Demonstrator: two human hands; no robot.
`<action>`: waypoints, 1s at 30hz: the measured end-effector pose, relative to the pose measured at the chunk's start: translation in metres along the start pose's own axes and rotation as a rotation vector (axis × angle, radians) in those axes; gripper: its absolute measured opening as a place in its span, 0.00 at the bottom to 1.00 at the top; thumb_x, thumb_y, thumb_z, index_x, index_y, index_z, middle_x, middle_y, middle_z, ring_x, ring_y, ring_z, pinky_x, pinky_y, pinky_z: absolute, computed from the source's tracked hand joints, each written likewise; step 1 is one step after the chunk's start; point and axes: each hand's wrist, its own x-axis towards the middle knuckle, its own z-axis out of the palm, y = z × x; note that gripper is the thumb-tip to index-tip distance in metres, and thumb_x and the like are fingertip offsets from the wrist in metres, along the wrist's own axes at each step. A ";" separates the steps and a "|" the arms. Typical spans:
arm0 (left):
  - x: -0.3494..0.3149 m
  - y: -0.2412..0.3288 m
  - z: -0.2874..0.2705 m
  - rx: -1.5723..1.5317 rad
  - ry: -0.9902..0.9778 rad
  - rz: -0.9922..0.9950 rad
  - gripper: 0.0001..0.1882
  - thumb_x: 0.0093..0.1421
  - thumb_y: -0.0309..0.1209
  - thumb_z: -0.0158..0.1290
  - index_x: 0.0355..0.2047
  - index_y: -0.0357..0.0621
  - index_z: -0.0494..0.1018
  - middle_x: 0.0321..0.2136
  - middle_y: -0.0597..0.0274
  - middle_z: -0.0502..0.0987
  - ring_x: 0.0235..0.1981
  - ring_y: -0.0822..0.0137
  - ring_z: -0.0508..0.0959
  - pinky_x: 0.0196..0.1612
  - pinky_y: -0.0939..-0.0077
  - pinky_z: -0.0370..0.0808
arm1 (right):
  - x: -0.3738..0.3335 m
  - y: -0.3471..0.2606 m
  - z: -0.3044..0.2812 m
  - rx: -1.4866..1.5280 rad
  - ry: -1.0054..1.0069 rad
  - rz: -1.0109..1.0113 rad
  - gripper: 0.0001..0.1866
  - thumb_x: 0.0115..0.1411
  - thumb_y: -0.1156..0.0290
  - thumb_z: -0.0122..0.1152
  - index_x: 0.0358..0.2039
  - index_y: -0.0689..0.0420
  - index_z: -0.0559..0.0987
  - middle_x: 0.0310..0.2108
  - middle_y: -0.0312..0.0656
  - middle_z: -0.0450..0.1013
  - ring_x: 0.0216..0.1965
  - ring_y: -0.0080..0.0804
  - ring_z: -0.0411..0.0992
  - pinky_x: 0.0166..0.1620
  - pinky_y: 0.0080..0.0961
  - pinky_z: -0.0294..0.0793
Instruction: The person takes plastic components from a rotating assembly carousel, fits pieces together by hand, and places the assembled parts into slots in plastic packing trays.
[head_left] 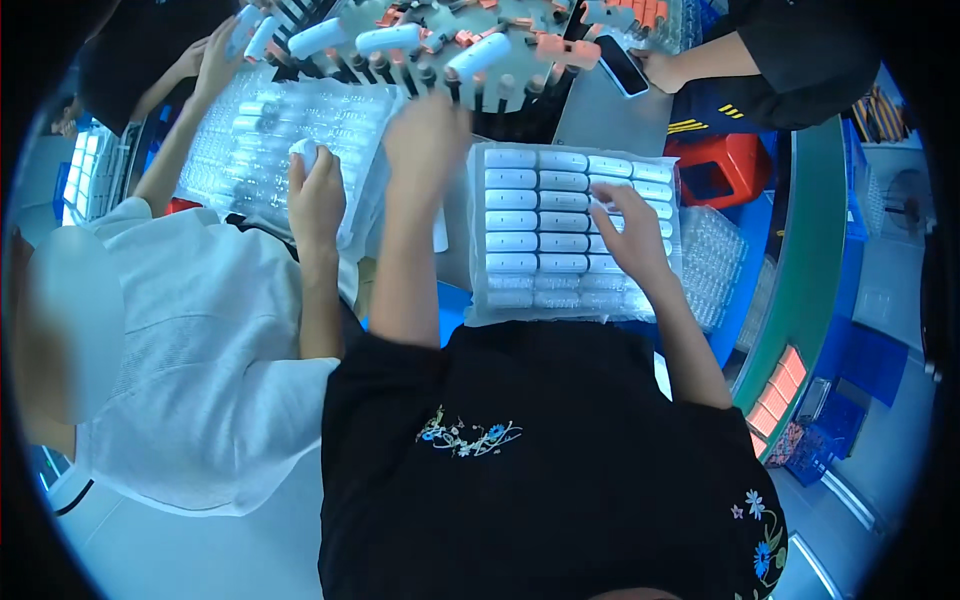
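Observation:
My left hand point(428, 140) is smeared by motion, so its fingers cannot be made out. It is at the near edge of a round rack with upright black pegs point(480, 95), some topped by pale oblong cases point(478, 57) or orange clips point(568, 51). Over a clear plastic tray point(575, 314) hovers my right hand point(632, 232), its thumb and fingertips drawn together. A small whitish patch shows between them, too small to name. White oblong cases point(511, 198) lie in rows in that tray; its nearest row or rows look bare of cases.
At left, a co-worker's hand point(318, 195) holds a small white piece beside another clear tray point(345, 115). Across the table, another person's hand point(662, 72) is by a phone point(622, 66). A red stool point(720, 168) and stacked clear trays point(712, 255) are at right, near a green belt point(815, 230).

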 end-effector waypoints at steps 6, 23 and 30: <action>-0.152 0.001 0.077 -0.403 -0.181 0.398 0.20 0.56 0.26 0.63 0.49 0.41 0.74 0.46 0.45 0.74 0.50 0.43 0.76 0.52 0.53 0.75 | -0.082 0.047 -0.022 -0.244 -0.115 -0.113 0.20 0.57 0.73 0.69 0.52 0.55 0.81 0.45 0.47 0.75 0.51 0.48 0.73 0.54 0.41 0.73; -0.140 0.014 0.081 0.212 -0.065 0.810 0.27 0.42 0.35 0.69 0.42 0.37 0.76 0.45 0.51 0.71 0.50 0.51 0.73 0.50 0.60 0.73 | -0.078 0.070 -0.060 -0.633 -0.303 -0.262 0.32 0.42 0.70 0.75 0.49 0.60 0.73 0.43 0.47 0.72 0.49 0.45 0.73 0.52 0.39 0.74; -0.071 0.023 -0.003 -0.309 -0.005 0.668 0.34 0.55 0.34 0.66 0.58 0.35 0.65 0.51 0.41 0.75 0.56 0.40 0.75 0.57 0.52 0.73 | -0.069 0.061 -0.081 -0.567 -0.486 -0.225 0.35 0.41 0.62 0.78 0.49 0.63 0.75 0.49 0.54 0.69 0.55 0.50 0.69 0.57 0.40 0.74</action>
